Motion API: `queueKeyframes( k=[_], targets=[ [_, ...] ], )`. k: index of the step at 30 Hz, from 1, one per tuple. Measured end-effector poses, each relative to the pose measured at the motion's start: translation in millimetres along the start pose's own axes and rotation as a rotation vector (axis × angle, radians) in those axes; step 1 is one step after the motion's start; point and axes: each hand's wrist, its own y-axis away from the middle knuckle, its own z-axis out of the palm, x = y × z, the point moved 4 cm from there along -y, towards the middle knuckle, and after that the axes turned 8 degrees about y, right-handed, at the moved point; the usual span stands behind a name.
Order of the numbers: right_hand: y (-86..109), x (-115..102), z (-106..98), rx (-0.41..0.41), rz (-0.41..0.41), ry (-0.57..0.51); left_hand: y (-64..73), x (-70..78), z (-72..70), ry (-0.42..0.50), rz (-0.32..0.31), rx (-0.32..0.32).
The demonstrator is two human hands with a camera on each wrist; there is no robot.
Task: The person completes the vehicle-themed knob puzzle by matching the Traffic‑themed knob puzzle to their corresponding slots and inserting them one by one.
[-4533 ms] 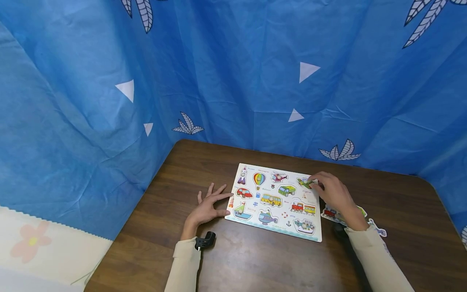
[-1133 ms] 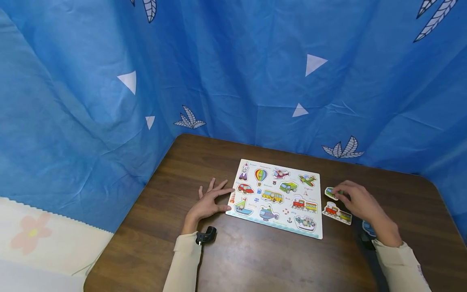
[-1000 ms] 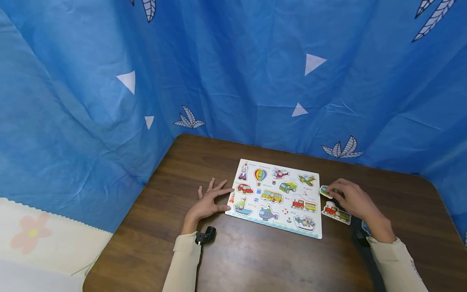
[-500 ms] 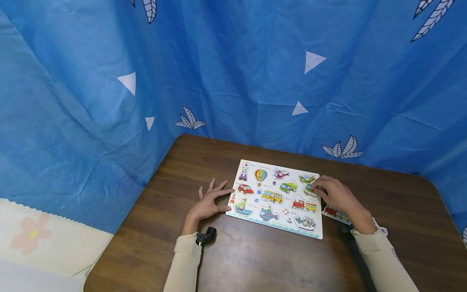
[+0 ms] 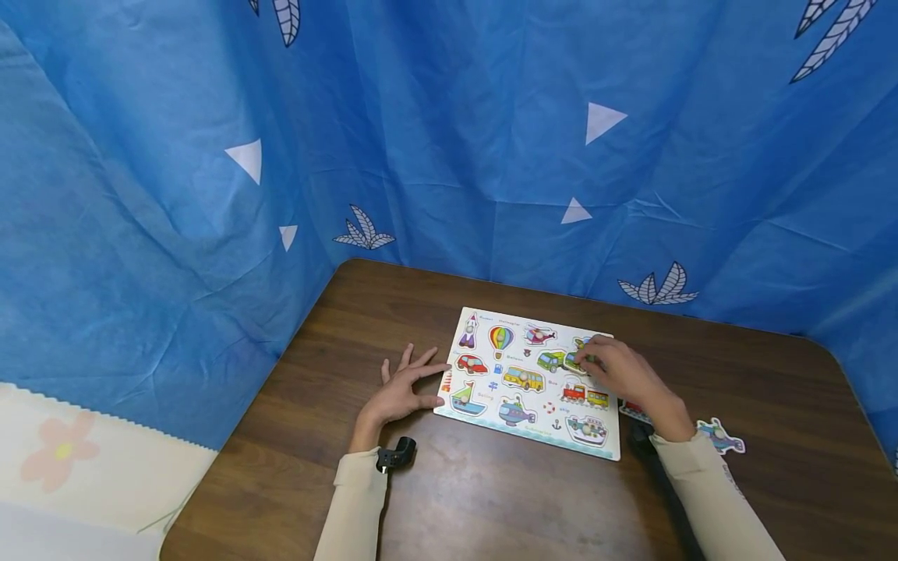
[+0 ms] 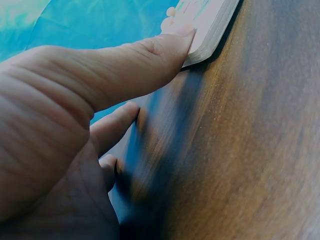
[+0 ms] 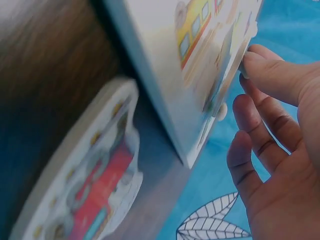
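In the head view a white vehicle puzzle board [image 5: 610, 446] lies on the table, printed with a rocket, balloon, bus, train and other vehicles. My left hand [image 5: 400, 393] rests at its left side, fingers spread; the left wrist view shows the thumb [image 6: 165, 52] on the board's edge. Over the board's upper right, my right hand [image 5: 627, 375] pinches a green truck puzzle piece [image 5: 574, 363] between thumb and finger. That piece is just right of the board's green truck picture [image 5: 550, 360] and overlaps it. Fingers hide part of the airplane [image 5: 579, 343].
A train puzzle piece [image 7: 102, 185] lies on the table beside the board's right edge, partly under the right wrist in the head view. Farther right is a purple and green piece [image 5: 720, 436]. A blue curtain [image 5: 449, 156] hangs behind the brown table [image 5: 491, 499].
The right hand has carried the truck piece leftward from the table beside the board to over the board. Earlier it was at the airplane. The left hand has stayed in place.
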Motion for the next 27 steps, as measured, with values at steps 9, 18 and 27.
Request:
queueKeyframes(
  k=[9, 18, 27],
  targets=[
    [-13.4, -15.1, 9.0, -0.035, -0.01, -0.005, 1.8, -1.9, 1.1, -0.003, 0.009, -0.002],
    [-24.5, -28.5, 12.9, -0.058, -0.034, 0.008, 0.8, -1.3, 1.6, 0.0, 0.004, -0.002],
    [-27.2, -33.4, 13.6, -0.045, -0.055, 0.025, 0.1, -0.7, 0.4, -0.009, 0.007, -0.006]
  ],
)
